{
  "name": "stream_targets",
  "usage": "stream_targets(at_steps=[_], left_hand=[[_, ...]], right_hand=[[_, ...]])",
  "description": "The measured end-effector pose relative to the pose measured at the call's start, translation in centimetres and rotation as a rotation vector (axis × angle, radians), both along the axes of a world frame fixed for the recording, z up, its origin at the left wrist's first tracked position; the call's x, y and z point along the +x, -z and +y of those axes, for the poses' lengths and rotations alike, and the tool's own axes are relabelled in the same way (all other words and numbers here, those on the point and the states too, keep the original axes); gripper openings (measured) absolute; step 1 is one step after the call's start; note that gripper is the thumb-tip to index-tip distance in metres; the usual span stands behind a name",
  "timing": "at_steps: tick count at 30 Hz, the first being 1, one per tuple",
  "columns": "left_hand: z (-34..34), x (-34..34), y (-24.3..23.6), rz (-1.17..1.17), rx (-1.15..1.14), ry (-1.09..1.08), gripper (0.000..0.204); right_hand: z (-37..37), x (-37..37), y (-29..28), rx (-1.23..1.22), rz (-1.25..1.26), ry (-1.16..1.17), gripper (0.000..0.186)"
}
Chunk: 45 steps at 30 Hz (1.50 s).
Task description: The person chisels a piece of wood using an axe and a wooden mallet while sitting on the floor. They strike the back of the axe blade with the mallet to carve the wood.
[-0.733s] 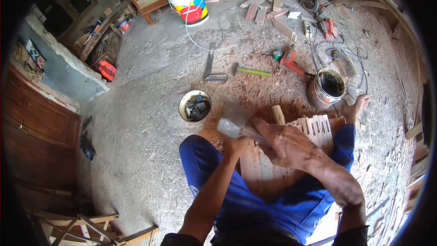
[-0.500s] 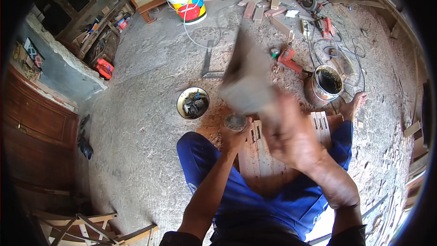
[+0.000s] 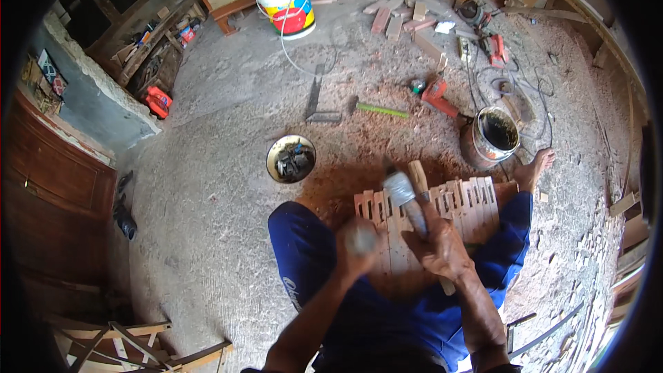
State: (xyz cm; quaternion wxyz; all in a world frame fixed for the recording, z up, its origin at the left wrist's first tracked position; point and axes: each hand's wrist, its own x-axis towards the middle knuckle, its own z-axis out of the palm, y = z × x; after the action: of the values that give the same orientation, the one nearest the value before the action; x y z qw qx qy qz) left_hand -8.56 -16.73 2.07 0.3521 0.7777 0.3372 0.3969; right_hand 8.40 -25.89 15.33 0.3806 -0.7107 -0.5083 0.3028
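Note:
My right hand (image 3: 442,249) is closed around a dark-tipped hand tool (image 3: 399,188), its neck wrapped in silvery material, tip pointing away from me. A plain wooden handle (image 3: 418,177) runs alongside it and shows again below the hand; whether I grip this too is unclear. My left hand (image 3: 349,255), blurred, is closed around something with a round grey end (image 3: 361,240); its kind cannot be made out. Both hands are over a row of pale wooden slats (image 3: 387,235) with slots cut near their far ends, lying between my legs.
Beyond the slats stand a bowl of dark scraps (image 3: 291,159) and a dirty metal bucket (image 3: 492,138). A metal square (image 3: 316,107), a green-handled tool (image 3: 382,110) and a red power drill (image 3: 438,94) lie on the floor. Cables (image 3: 514,86) trail at the right; wood offcuts (image 3: 394,21) lie farther back.
My right hand has come down with its tool, which was raised and blurred near the camera. My left hand has drawn back toward me. More slats and the green-handled tool now show.

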Motion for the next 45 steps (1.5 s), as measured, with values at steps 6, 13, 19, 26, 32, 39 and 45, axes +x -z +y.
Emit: stream_targets(at_steps=[6, 13, 19, 26, 32, 39, 45], left_hand=[[-1.8, -2.6, -1.6, -0.275, -0.050, 0.308, 0.027], [9.8, 2.3, -12.3, -0.453, 0.154, -0.091, 0.019], [11.5, 3.3, -4.1, -0.411, -0.138, -0.142, 0.019], [13.0, 3.2, -1.7, -0.405, -0.127, -0.189, 0.017], [11.2, 2.1, -2.5, -0.446, -0.317, -0.158, 0.018], [12.2, 3.5, 7.3, -0.814, -0.582, 0.166, 0.031], [13.9, 4.6, 6.6, -0.123, 0.359, 0.051, 0.033]], right_hand=[[-0.5, -0.3, 2.2, -0.063, 0.079, 0.065, 0.058], [-1.5, -0.7, 4.7, -0.132, 0.213, 0.084, 0.063], [-2.6, -1.4, 5.6, -0.190, 0.326, 0.120, 0.065], [-3.4, -1.1, 7.3, -0.165, 0.281, 0.127, 0.067], [-3.1, -1.3, 6.6, -0.097, 0.092, 0.117, 0.063], [2.0, -1.9, 0.5, 0.196, -0.214, -0.166, 0.061], [5.9, -1.3, -2.5, 0.262, -0.481, -0.318, 0.076]])
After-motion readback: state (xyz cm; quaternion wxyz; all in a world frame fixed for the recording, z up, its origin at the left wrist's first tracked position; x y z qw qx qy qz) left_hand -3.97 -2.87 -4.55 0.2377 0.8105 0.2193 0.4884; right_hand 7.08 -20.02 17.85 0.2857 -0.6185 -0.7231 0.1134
